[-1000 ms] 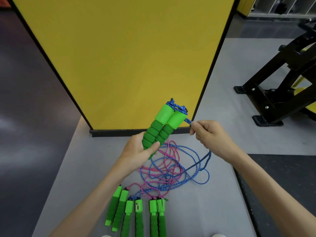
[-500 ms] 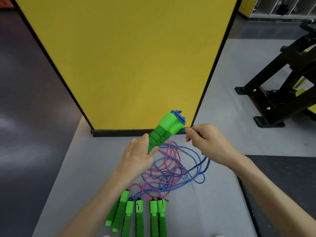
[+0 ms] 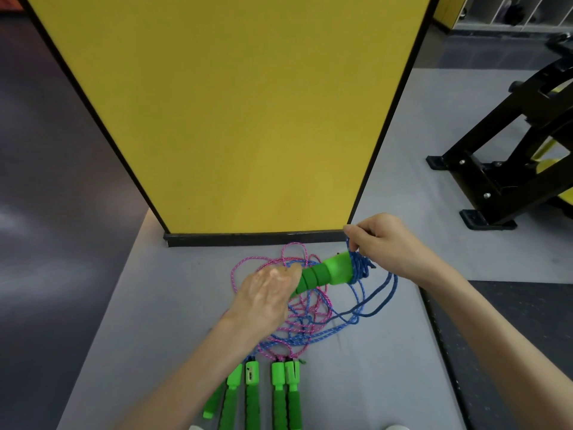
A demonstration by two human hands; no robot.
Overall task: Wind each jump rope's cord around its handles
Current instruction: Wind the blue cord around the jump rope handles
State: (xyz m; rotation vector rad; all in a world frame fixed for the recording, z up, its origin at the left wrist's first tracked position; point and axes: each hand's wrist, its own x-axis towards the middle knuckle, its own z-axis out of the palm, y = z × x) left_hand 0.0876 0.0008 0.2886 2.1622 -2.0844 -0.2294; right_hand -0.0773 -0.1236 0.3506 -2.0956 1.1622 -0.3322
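Left hand (image 3: 266,294) wrapped round the ribbed end of the green handles (image 3: 325,272), back of hand to camera; only one handle reads clearly from this angle. Handles lie near-horizontal over the cord tangle, cap end pointing right. Right hand (image 3: 386,243) sits just past the cap end, fingertips pinching the blue cord (image 3: 359,268), other fingers curled. Several blue turns are bunched against the cap end; the rest drops in loose loops to the mat (image 3: 173,305) below the right hand. Pink cord (image 3: 248,262) is loosely tangled on the mat under and behind the left hand, mixed with blue strands. Spare handles (image 3: 252,398) lie side by side at the near edge, cords running up into the tangle, one partly hidden by the left forearm. Yellow panel (image 3: 232,103) stands at the mat's far end; black frame (image 3: 502,169) on the floor to the right, well apart
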